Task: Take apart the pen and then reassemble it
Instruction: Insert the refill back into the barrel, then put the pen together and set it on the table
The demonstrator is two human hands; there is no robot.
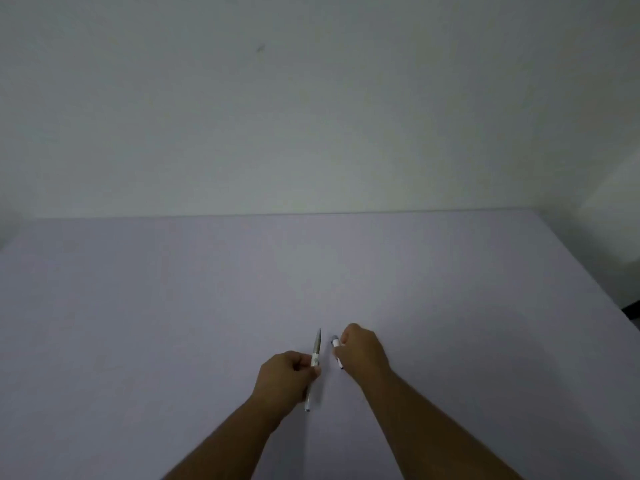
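Fingers (pixel 304 360) of left hand (pixel 282 379) pinching pen body (pixel 316 351) | right hand (pixel 362 351) gripping small pen part (pixel 336 344), blurred | table (pixel 138 323) lying open to far edge

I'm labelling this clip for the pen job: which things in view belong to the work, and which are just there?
Part of the job:
- pen body, held in the left hand
- pen cap, a short piece held in the right hand, apart from the body

Just there:
- table, a bare pale surface
- wall behind it
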